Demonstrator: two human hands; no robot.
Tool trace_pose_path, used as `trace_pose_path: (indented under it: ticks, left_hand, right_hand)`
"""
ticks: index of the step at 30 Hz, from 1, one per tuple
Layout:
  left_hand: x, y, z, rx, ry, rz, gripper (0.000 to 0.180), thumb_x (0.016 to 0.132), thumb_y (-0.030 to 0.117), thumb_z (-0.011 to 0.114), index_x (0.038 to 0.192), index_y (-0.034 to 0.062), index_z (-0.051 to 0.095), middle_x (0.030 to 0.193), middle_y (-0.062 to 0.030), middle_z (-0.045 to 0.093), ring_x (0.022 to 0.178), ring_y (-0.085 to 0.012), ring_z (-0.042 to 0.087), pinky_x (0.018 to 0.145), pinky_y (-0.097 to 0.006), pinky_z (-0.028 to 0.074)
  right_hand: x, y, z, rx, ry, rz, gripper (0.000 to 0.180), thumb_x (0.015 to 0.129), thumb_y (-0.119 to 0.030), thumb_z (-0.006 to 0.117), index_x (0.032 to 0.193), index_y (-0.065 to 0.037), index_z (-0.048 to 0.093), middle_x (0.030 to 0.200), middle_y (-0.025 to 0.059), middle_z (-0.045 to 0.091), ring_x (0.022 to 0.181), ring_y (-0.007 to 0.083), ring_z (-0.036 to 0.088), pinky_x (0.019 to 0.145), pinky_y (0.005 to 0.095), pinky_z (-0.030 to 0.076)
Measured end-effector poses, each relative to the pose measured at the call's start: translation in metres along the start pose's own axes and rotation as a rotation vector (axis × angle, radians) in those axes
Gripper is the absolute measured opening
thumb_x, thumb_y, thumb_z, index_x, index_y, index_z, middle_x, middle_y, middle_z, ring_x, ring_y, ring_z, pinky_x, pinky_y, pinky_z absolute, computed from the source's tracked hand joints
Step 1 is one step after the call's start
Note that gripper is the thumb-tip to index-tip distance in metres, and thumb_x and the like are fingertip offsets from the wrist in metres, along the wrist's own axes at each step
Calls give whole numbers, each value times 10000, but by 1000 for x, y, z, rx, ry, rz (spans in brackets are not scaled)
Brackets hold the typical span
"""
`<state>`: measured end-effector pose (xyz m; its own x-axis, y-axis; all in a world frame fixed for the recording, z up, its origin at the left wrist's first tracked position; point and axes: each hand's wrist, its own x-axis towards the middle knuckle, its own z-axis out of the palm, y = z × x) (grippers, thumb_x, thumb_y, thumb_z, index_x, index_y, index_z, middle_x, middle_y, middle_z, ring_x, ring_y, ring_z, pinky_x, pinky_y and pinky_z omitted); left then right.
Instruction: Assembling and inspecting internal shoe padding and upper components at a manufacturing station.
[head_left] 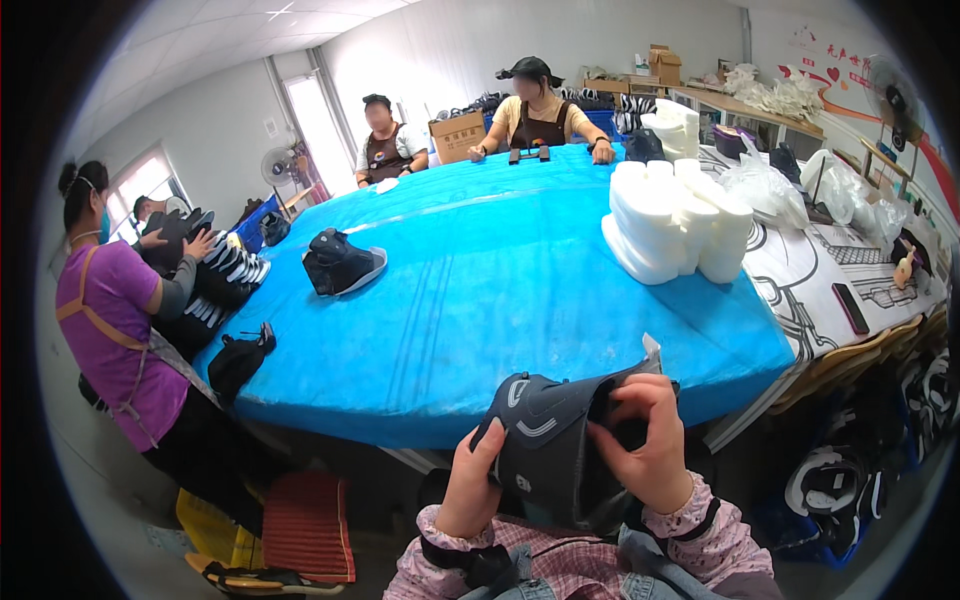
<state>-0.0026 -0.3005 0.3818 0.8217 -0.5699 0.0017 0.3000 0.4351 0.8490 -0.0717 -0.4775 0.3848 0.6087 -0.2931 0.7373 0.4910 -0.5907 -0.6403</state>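
Note:
I hold a black cap [540, 455] with pale grey printed marks just past the table's near edge, its open side turned to the right. My left hand [471, 478] is closed round the cap's left side, with the thumb on the outer fabric. At the opening, my right hand [650, 445] has its fingers curled over the rim and its thumb reaching inside. Part of its grip is hidden by the cap. A light strip [652, 350] sticks up from the cap's far edge. A second dark cap [340, 264] with a grey brim rests on the blue-covered table [480, 300].
White moulded stacks [675, 220] stand at the table's right. Another black cap [240, 362] lies on the left edge, near a standing person [125, 310] handling dark caps. Two people sit across the table. A red-seated chair [306, 525] is at lower left; a phone [850, 308] lies right.

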Motion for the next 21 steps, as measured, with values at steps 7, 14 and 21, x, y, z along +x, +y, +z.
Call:
trace_pose_path:
  ticks: [7, 14, 21]
  left_hand:
    - [-7, 7, -7, -222, 51, 22, 426, 937, 296, 452, 1212, -28, 484, 1161, -103, 571, 1041, -170, 554, 911, -294, 418]
    - [4, 24, -40, -336, 234, 214, 382, 955, 317, 386, 1191, 45, 513, 1127, -96, 597, 1015, -211, 584, 904, -351, 462]
    - [9, 24, -19, -459, 37, 5, 419, 945, 351, 410, 1200, 31, 503, 1158, -92, 580, 1070, -188, 553, 937, -333, 432]
  right_hand:
    - [-4, 0, 3, 39, -103, 11, 345, 738, 64, 637, 1039, -19, 488, 843, 113, 545, 686, 203, 559, 640, 260, 446]
    - [28, -95, -27, 617, -1157, -165, 327, 832, -129, 500, 1142, -31, 535, 1064, 73, 541, 989, 211, 519, 859, 327, 402]
    - [49, -130, 28, 153, -301, -653, 248, 823, -122, 512, 1039, -74, 623, 943, 63, 608, 853, 209, 600, 725, 301, 484]
